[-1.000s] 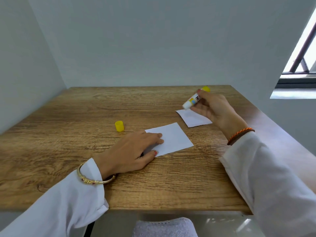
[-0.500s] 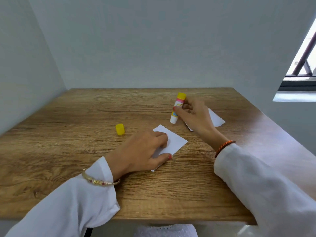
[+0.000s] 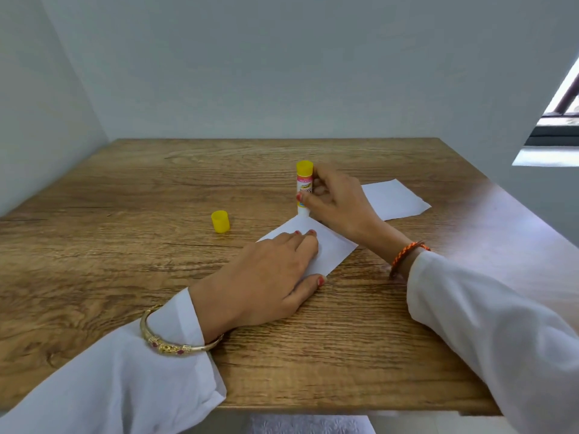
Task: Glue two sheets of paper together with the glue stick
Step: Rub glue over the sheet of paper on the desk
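Observation:
A small white sheet of paper (image 3: 330,250) lies on the wooden table (image 3: 125,245), and my left hand (image 3: 269,277) lies flat on its near left part, pinning it down. My right hand (image 3: 335,202) grips the glue stick (image 3: 304,189), white with a yellow base, upright with its tip down on the far corner of that sheet. A second white sheet (image 3: 393,198) lies behind my right hand, partly hidden by it. The glue stick's yellow cap (image 3: 220,221) stands on the table left of the sheets.
Grey walls close the table in at the back and left. A window (image 3: 560,120) is at the far right. The table's front edge runs just below my sleeves, with white fabric (image 3: 310,426) under it.
My right hand brought the glue stick from above the far sheet down and left, turning it upright, until its tip met the near sheet. My left hand stayed on that sheet.

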